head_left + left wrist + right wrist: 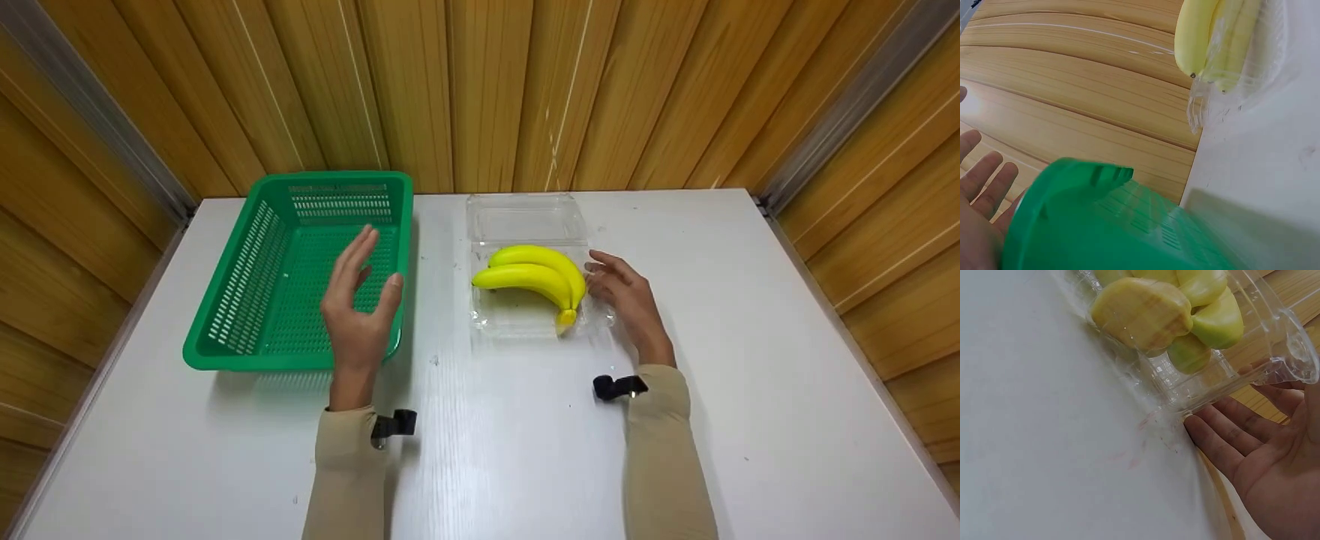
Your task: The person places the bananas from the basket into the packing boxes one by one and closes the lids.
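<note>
A bunch of yellow bananas point(529, 277) lies in a clear plastic clamshell box point(514, 322), its lid point(525, 223) folded back toward the wall. The stem end points toward the near right corner. My right hand point(630, 304) is at the box's right side, fingers relaxed; in the right wrist view the fingertips point(1199, 427) meet the box's edge. Over the right side of a green plastic basket point(262, 362), my left hand point(356, 322) is raised with straight fingers and the thumb apart, holding nothing. The left wrist view shows its spread fingers point(999, 188) beside the basket's rim.
The basket stands at the left of the white table point(517, 450), with slotted walls and a perforated bottom. Wood-panelled walls point(487, 90) close off the back and both sides. A small black wrist camera point(394, 424) sticks out from the left sleeve, another point(619, 387) from the right.
</note>
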Tool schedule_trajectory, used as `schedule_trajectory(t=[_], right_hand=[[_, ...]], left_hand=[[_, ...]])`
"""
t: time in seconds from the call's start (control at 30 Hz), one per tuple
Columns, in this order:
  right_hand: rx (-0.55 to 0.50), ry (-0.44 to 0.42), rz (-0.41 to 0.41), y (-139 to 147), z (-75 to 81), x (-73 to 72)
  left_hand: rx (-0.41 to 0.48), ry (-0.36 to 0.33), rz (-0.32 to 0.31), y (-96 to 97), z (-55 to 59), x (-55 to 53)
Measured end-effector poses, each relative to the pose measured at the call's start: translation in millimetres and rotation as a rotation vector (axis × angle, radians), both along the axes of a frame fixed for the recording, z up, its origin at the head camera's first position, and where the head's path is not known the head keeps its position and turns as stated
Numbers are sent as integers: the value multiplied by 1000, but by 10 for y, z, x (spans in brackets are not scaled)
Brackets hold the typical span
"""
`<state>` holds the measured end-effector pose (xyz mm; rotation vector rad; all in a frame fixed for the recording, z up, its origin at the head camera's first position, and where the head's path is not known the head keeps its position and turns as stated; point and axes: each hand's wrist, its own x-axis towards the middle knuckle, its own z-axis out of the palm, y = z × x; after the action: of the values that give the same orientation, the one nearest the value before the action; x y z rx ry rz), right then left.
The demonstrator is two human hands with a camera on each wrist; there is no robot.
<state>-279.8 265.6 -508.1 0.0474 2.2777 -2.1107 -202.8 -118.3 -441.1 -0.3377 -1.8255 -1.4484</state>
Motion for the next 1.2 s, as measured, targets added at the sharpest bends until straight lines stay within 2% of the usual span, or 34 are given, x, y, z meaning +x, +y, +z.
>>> schedule_trajectory(t=[0.4, 1.2], right_hand=[[13, -8, -15, 7, -4, -6], [-23, -11, -10, 7, 25, 13]], left_hand=[[-21, -38, -60, 262, 27, -29], [-37, -91, -104, 635, -62, -98]])
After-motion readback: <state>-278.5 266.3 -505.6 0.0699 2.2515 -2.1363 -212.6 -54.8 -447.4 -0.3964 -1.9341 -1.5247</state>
